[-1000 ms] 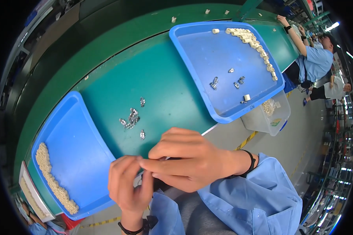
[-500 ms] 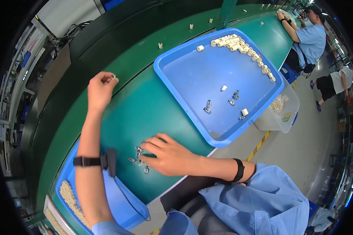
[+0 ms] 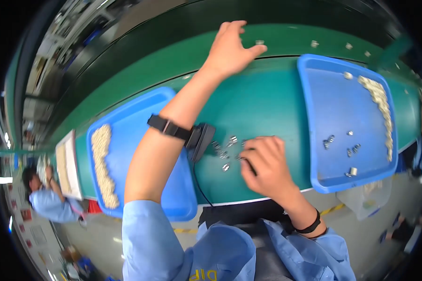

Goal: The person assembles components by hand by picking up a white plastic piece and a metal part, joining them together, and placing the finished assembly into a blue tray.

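green bench [image 3: 279, 103] beneath metal parts [image 3: 232, 141]

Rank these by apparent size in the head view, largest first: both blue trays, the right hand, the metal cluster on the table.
1. Left tray and right tray: too alike to rank, as the left forearm partly covers the left one
2. Right hand
3. Metal cluster

Green bench [image 3: 267, 107] with a left blue tray [image 3: 136, 145], a right blue tray [image 3: 344, 107] and, loose between them, small shiny metal parts [image 3: 223, 154].
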